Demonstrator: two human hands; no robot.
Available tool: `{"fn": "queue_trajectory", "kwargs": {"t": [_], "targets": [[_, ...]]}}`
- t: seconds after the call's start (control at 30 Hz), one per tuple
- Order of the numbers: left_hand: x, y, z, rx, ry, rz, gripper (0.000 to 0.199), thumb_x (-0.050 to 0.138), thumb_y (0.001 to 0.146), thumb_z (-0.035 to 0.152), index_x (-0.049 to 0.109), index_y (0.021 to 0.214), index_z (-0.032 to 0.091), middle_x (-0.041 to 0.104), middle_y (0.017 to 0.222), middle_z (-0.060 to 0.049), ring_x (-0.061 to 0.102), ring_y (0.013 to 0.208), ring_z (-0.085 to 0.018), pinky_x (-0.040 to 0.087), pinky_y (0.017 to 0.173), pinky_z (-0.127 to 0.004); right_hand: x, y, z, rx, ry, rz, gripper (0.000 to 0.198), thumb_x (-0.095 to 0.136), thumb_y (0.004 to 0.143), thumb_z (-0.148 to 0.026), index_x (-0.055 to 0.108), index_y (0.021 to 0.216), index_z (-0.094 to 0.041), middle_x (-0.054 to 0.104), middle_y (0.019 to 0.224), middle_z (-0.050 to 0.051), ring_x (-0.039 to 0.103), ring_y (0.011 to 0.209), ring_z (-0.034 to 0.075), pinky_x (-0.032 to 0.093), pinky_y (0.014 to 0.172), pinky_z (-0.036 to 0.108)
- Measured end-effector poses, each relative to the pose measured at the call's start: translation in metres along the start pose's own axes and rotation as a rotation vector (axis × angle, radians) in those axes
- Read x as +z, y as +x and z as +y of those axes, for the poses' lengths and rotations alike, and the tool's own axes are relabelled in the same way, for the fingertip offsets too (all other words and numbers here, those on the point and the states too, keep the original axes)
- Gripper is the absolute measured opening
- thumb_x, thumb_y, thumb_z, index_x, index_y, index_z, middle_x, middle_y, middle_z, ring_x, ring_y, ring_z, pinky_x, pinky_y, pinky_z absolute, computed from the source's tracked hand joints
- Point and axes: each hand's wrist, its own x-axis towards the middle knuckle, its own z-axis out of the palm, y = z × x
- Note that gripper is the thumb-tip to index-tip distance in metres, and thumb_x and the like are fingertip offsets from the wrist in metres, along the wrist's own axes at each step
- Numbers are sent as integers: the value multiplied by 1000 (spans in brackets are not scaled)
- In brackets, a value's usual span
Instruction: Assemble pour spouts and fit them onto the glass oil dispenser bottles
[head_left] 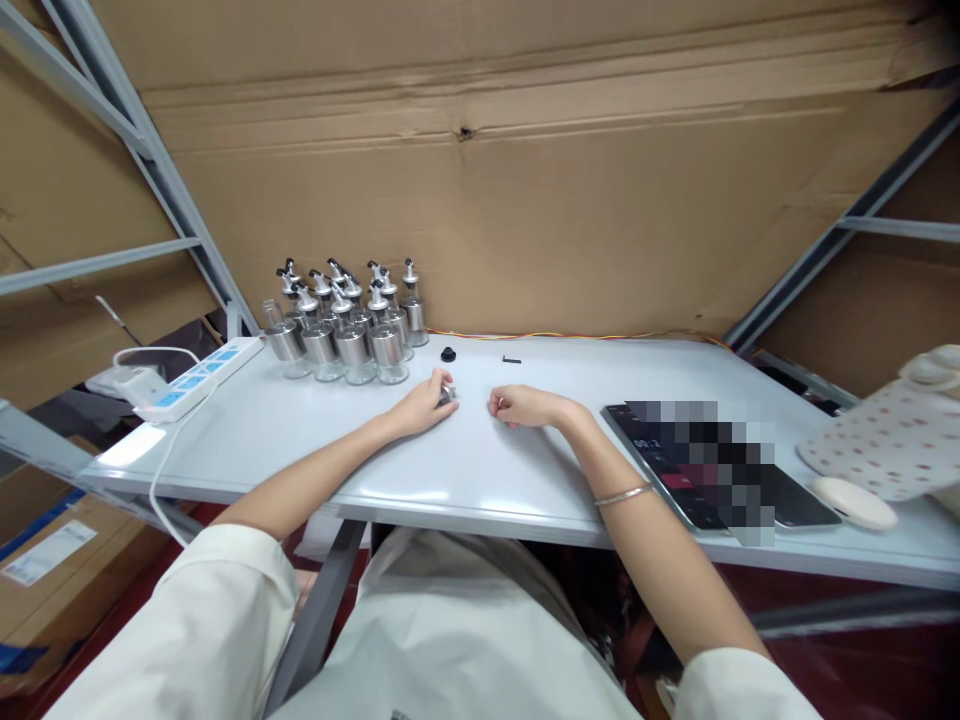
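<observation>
Over the middle of the white table, my left hand is closed on a small silvery metal piece, partly hidden by the fingers; it resembles part of a bottle pourer. A short gap to the right, my right hand has its fingers curled together in a pinch. Whatever it holds, if anything, is too small to make out. Beyond my hands lie a black round stopper and a small thin black piece. Several glass oil bottles with steel sleeves stand at the back left, most topped with pourers; the leftmost front one has a bare neck.
A white power strip with a plugged-in charger lies at the left edge. To the right are a tablet, a round cream object and a spotted white item. A cardboard wall and thin wires run along the back.
</observation>
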Motion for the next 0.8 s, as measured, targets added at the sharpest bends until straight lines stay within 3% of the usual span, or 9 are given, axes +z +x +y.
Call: {"fn": "queue_trajectory", "kwargs": {"t": [0.23, 0.4, 0.57, 0.8], "targets": [[10, 0, 26, 90, -178, -158, 39, 64, 73, 46, 36, 78, 20, 47, 71, 4, 40, 61, -10, 34, 59, -23, -9, -5, 10, -74, 253, -149, 13, 58, 69, -15, 59, 82, -15, 56, 59, -3, 52, 58, 11, 41, 60, 23], [17, -10, 49, 107, -222, -172, 36, 57, 79, 50, 37, 81, 20, 45, 66, 6, 40, 57, -9, 33, 57, -22, -20, -20, 12, -228, 519, -281, 31, 70, 67, -32, 59, 91, -15, 63, 72, 0, 57, 68, 12, 44, 67, 26], [17, -20, 62, 256, -74, -165, 28, 54, 84, 44, 43, 80, 19, 53, 75, 0, 48, 67, -12, 39, 66, -25, -26, -27, 8, -310, 575, -292, 28, 68, 72, -41, 62, 75, -14, 60, 66, -1, 53, 65, 10, 41, 66, 27], [14, -21, 53, 317, -10, -86, 31, 50, 86, 49, 50, 86, 17, 59, 81, -2, 55, 72, -13, 45, 70, -25, -24, -24, 5, -316, 730, -208, 27, 78, 63, -33, 64, 77, -14, 65, 69, -1, 56, 64, 10, 44, 68, 28]]}}
